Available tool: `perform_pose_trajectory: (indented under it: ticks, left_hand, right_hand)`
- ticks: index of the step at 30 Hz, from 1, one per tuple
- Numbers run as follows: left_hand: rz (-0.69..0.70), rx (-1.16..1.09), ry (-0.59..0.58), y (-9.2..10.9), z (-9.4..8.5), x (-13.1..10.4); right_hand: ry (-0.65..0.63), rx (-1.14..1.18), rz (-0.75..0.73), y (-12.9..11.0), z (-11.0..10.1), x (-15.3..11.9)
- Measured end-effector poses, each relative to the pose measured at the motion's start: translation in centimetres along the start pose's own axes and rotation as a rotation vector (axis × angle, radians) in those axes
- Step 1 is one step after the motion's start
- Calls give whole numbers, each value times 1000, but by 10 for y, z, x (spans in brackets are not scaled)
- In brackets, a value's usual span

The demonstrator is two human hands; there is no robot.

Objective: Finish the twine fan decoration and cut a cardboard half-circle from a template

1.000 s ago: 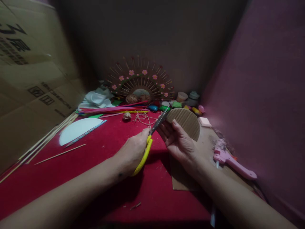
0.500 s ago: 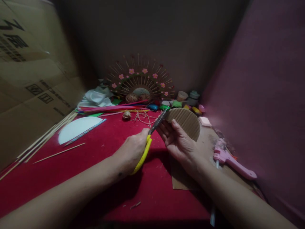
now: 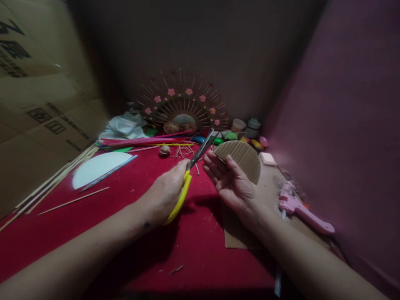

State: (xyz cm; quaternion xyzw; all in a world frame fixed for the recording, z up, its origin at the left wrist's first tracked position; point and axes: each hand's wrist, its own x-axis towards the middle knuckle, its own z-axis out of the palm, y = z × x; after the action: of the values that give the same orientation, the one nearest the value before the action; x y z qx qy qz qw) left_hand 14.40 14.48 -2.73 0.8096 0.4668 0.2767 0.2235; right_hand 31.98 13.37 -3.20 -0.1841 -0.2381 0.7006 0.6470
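Note:
My left hand [image 3: 168, 189] is closed around the yellow handles of a pair of scissors [image 3: 200, 151]. The blades point up and to the right, slightly parted, with their tips near the upper left of a half-round piece of corrugated cardboard [image 3: 243, 156]. My right hand [image 3: 231, 179] holds that cardboard at its lower left edge, palm turned toward me and thumb in front. Where the fingers meet the cardboard is partly hidden. Below the right hand lies a flat cardboard sheet [image 3: 236, 233] on the red cloth [image 3: 196, 241].
A pink glue gun [image 3: 295, 206] rests at the right. On the left lie a white half-round piece [image 3: 101, 168], a blue striped straw [image 3: 109, 174] and several thin sticks [image 3: 53, 177]. A flowered fan-shaped piece [image 3: 184, 104], clay packs and twine [image 3: 165, 150] stand behind.
My left hand has drawn the scissors a little left, away from the right fingers, and the blades have parted slightly. The right hand has kept its hold on the cardboard.

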Motion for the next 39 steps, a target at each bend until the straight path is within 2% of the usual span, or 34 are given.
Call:
perform_pose_trajectory:
  ticks: [3,7,13,17,24,39]
  left_hand:
    - [62,92,-65,8,1,-3]
    - [95,113,-76,11,7,-4]
    - [75,126,-87,8,11,-2]
    - [95,129,-72,7,11,-3]
    - [43,168,-149,9,6,-3]
    - [42,238,-193,6,3,-4]
  right_hand:
    - [30,27,13,0,0,1]
    - [31,44,17,0,0,1]
    - [47,56,22,1,1,1]
    - [13,53,8,1,2,2]
    - [46,52,24,1,1,1]
    - [49,19,29,1,-1,2]
